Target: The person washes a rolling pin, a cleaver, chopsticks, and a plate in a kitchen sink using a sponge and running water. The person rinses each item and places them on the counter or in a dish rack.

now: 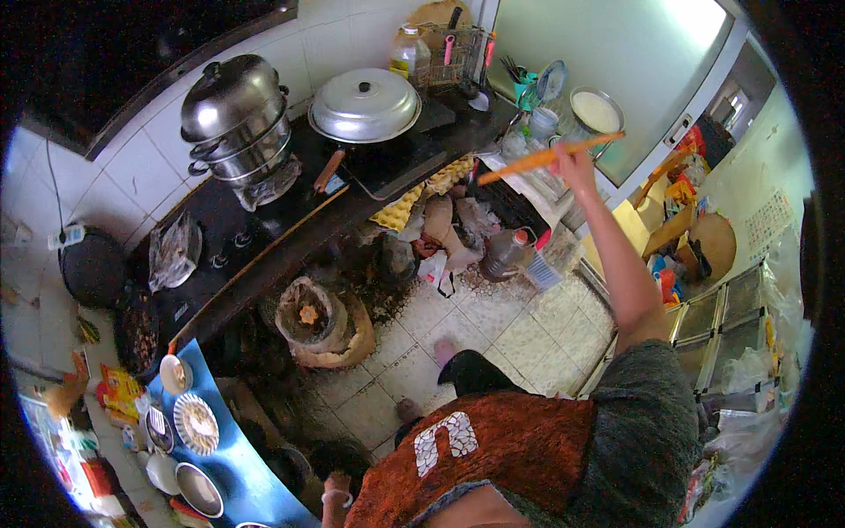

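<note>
My right hand [573, 165] is raised at the upper right, closed around a long orange-brown stick [528, 163], seemingly wooden. Beyond it, a round metal pan or sieve with white contents [595, 111] stands near a teal utensil holder [526, 91]. My left hand [337, 483], with a band at the wrist, hangs low at the bottom edge beside my red-brown garment. Its fingers blend into dark surroundings, so its grip cannot be made out. A lidded metal wok [365, 109] and a stacked steel steamer [237, 122] stand on the black counter.
A blue table [228, 455] at lower left holds bowls and a striped plate [196, 424]. On the tiled floor are a worn round container [310, 320] and a large plastic jug [507, 254]. A glass door [594, 53] and a rack [719, 323] are on the right.
</note>
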Demonstrator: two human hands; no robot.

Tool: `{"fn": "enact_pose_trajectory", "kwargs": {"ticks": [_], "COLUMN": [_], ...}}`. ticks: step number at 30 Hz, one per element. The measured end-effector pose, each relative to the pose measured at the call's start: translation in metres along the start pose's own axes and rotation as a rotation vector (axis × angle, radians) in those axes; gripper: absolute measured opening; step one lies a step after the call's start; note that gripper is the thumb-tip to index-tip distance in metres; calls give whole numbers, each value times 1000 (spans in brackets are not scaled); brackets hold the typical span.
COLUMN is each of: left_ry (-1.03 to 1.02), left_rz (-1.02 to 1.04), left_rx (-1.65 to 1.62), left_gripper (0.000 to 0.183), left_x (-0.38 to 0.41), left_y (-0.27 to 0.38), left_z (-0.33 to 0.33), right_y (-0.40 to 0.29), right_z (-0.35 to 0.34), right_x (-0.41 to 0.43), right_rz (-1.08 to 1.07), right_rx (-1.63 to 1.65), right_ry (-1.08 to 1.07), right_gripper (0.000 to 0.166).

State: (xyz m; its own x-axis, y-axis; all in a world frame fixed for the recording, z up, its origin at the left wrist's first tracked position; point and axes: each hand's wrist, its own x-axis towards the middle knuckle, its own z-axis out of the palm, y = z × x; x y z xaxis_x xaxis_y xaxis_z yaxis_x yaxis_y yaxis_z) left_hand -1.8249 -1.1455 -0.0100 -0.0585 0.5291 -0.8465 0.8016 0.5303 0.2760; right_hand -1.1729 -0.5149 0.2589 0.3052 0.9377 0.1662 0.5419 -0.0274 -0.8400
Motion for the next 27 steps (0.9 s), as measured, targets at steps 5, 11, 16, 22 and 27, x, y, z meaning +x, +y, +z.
{"fn": "enact_pose_trajectory", "kwargs": {"ticks": [5,11,16,22,27], "left_ry": [23,97,63,56,60], "left_rz": [-106,-124,-310,-420,-475], "left_rx": [185,159,-82,-241,-307], "left_gripper": [31,31,30,27,26], "left_x": [85,151,161,155,143], "left_y": [63,129,221,303,332], "left_z": [-86,-99,-105,-130,-135], "right_y": [-19,-5,-7,-13,-9], "right_z": [27,97,188,244,297], "right_x": [151,391,586,648,692], "right_rz": [-114,-262,-241,-149,-288], "right_rx": [260,328,383,-315,-706], "right_ry": [126,133,-62,-136,-278], "right_gripper": [34,35,21,22,28]}}
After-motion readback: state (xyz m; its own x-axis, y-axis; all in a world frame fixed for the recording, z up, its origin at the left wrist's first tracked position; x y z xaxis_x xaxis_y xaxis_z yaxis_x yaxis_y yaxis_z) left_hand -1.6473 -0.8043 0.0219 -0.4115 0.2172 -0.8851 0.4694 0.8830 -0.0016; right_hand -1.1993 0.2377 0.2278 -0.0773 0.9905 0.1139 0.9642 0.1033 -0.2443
